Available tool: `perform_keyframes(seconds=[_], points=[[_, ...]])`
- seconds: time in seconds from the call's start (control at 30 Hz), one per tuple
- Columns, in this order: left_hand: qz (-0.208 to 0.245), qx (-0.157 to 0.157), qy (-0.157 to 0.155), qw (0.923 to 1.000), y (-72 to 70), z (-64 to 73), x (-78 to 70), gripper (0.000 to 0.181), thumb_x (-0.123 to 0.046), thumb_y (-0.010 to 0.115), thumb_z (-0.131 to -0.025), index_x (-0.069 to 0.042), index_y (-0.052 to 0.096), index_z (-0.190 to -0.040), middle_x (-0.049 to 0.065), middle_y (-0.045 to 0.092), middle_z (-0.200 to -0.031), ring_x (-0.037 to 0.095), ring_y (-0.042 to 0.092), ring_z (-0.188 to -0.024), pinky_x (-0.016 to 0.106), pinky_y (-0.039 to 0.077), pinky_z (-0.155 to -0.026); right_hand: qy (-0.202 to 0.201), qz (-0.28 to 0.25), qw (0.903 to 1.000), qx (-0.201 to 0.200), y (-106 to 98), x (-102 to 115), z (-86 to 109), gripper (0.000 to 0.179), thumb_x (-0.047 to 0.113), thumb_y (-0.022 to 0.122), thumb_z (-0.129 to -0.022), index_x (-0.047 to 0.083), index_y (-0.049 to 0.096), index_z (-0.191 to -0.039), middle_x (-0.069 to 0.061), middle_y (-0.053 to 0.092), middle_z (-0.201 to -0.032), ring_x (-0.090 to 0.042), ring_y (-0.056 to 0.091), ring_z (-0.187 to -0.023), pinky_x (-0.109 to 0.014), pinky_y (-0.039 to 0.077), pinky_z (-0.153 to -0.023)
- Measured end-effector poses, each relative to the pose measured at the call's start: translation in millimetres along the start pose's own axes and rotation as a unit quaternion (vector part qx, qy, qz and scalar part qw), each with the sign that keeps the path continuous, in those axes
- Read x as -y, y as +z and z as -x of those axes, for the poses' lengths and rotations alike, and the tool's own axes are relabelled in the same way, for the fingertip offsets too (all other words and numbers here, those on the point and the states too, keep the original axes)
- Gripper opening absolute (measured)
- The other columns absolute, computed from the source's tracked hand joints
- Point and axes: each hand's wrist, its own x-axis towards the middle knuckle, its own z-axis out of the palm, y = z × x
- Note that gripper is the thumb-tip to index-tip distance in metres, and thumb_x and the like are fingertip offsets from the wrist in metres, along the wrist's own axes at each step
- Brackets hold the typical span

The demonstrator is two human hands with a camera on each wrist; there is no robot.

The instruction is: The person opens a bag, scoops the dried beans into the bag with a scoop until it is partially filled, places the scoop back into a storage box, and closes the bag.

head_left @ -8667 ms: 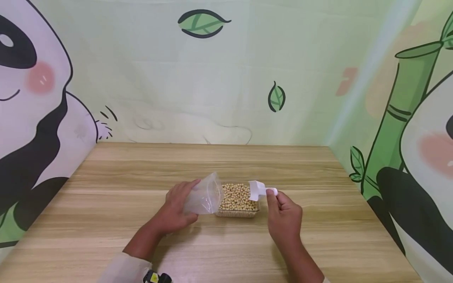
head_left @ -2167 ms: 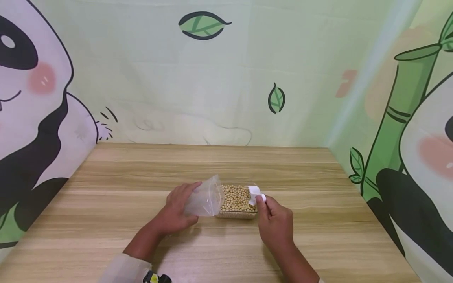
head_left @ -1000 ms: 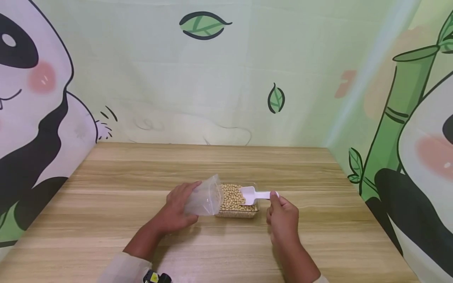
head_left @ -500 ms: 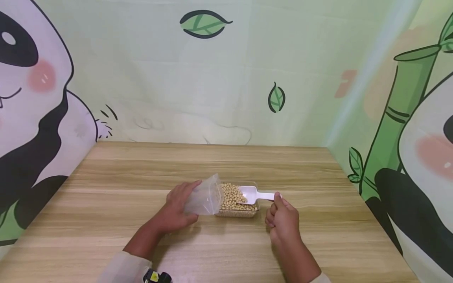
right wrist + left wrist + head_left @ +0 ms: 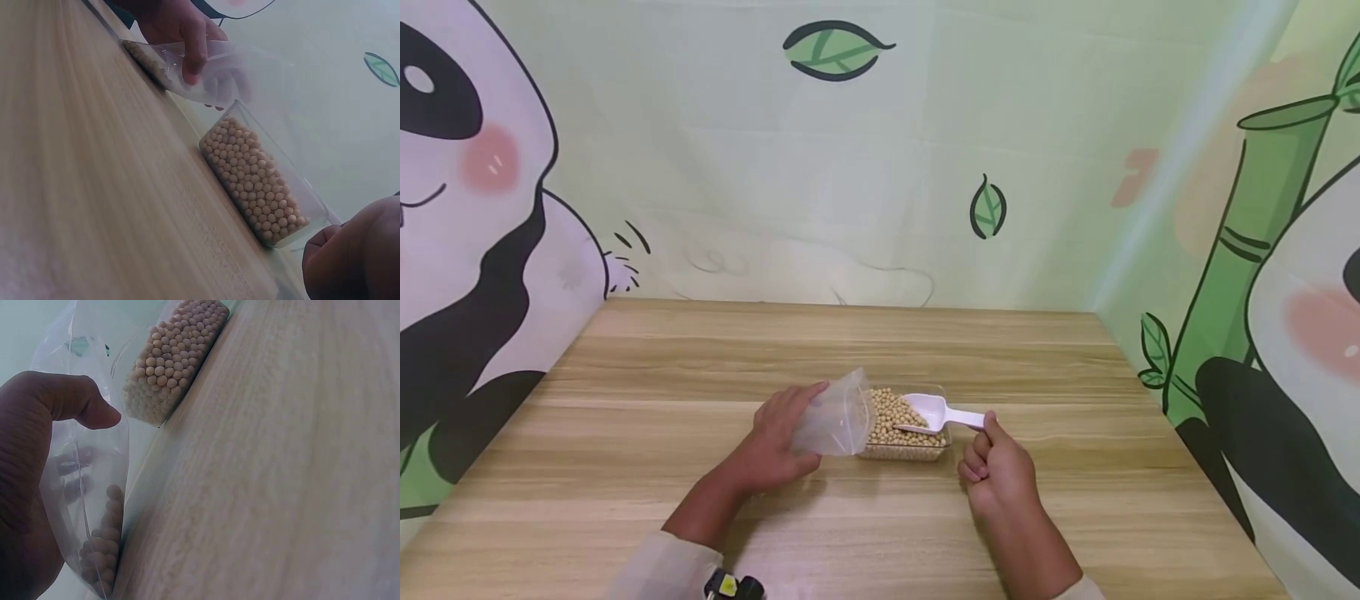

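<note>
A clear plastic box (image 5: pixel 901 452) of round tan soybeans (image 5: pixel 890 415) stands on the table, also seen in the right wrist view. My right hand (image 5: pixel 1002 467) pinches the handle end of a white scoop (image 5: pixel 928 412), whose blade is sunk among the beans at the box's right side. At the box's left, my left hand (image 5: pixel 777 440) holds a clear plastic bag (image 5: pixel 829 421) with its wide mouth towards the box. Some beans (image 5: pixel 103 550) lie in the bottom of the bag in the left wrist view. The right wrist view hides the scoop's blade.
The wood-grain table (image 5: pixel 865 533) runs back to a wall cloth (image 5: pixel 715 167) printed with pandas, leaves and bamboo. A small black and yellow device (image 5: pixel 730 586) sits at the left sleeve.
From a steep tilt at the box's right end, the scoop has swung flatter and its blade has pushed left into the beans. The right hand has shifted slightly; left hand and bag stayed nearly still.
</note>
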Motion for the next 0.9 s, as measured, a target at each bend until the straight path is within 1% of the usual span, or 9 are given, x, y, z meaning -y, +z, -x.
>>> perform_keyframes(seconds=[0.1,0.23,0.4,0.47,0.6,0.8,0.9], points=[[-0.001,0.005,-0.007,1.0000,-0.1,-0.4,-0.5,0.091,-0.014,0.075,-0.072,-0.011,0.048,-0.159,0.015,0.061,-0.140,0.042,0.049,-0.132,0.069,0.032,-0.106,0.013,-0.015,0.9998,0.006,-1.3,0.0,-0.9,0.041,0.031,0.036,-0.119,0.013,0.056,-0.088,0.010,0.030,-0.052,-0.005,0.028,-0.046,-0.020,0.024,-0.050],[-0.006,0.020,-0.021,0.9996,-0.2,-1.3,-0.1,0.091,-0.014,0.074,-0.075,-0.012,0.046,-0.160,0.015,0.060,-0.144,0.043,0.047,-0.136,0.071,0.030,-0.109,0.021,-0.031,0.9992,0.013,-2.7,0.6,-1.6,0.044,0.033,0.034,-0.120,0.014,0.058,-0.088,0.010,0.030,-0.052,-0.005,0.028,-0.046,-0.019,0.024,-0.050],[-0.006,0.030,-0.030,0.9991,-0.7,-1.7,-0.4,0.091,-0.014,0.074,-0.076,-0.013,0.044,-0.162,0.015,0.058,-0.146,0.043,0.046,-0.138,0.071,0.029,-0.112,0.025,-0.047,0.9980,0.034,-3.8,1.2,-1.2,0.048,0.034,0.033,-0.120,0.014,0.061,-0.086,0.009,0.028,-0.053,-0.007,0.020,-0.050,-0.020,0.018,-0.053],[-0.004,0.029,-0.028,0.9992,-1.1,-1.5,-0.4,0.092,-0.014,0.074,-0.075,-0.013,0.044,-0.162,0.015,0.058,-0.146,0.043,0.046,-0.139,0.071,0.029,-0.112,0.026,-0.051,0.9974,0.044,-3.9,1.5,-0.7,0.049,0.034,0.033,-0.120,0.014,0.061,-0.085,0.009,0.027,-0.054,-0.008,0.015,-0.053,-0.021,0.016,-0.055],[-0.002,0.026,-0.025,0.9993,-1.0,-1.5,-0.2,0.092,-0.014,0.075,-0.075,-0.012,0.045,-0.162,0.016,0.059,-0.146,0.043,0.046,-0.139,0.071,0.029,-0.112,0.023,-0.057,0.9965,0.058,-2.7,2.9,1.1,0.049,0.035,0.033,-0.120,0.015,0.061,-0.085,0.009,0.023,-0.055,-0.009,0.010,-0.058,-0.022,0.013,-0.057],[-0.009,0.025,-0.025,0.9993,-1.5,-1.3,0.4,0.091,-0.015,0.076,-0.075,-0.013,0.046,-0.161,0.014,0.060,-0.145,0.041,0.047,-0.137,0.070,0.031,-0.111,0.025,-0.069,0.9951,0.066,-0.7,4.9,3.3,0.050,0.035,0.033,-0.120,0.015,0.063,-0.086,0.008,0.022,-0.057,-0.009,0.010,-0.058,-0.022,0.012,-0.058],[-0.003,0.022,-0.021,0.9995,-1.5,-1.1,0.1,0.092,-0.014,0.076,-0.074,-0.013,0.046,-0.161,0.014,0.060,-0.144,0.041,0.048,-0.136,0.070,0.031,-0.110,0.027,-0.074,0.9942,0.072,-0.2,5.6,4.1,0.051,0.035,0.032,-0.120,0.015,0.063,-0.086,0.008,0.021,-0.057,-0.009,0.011,-0.057,-0.022,0.011,-0.059]])
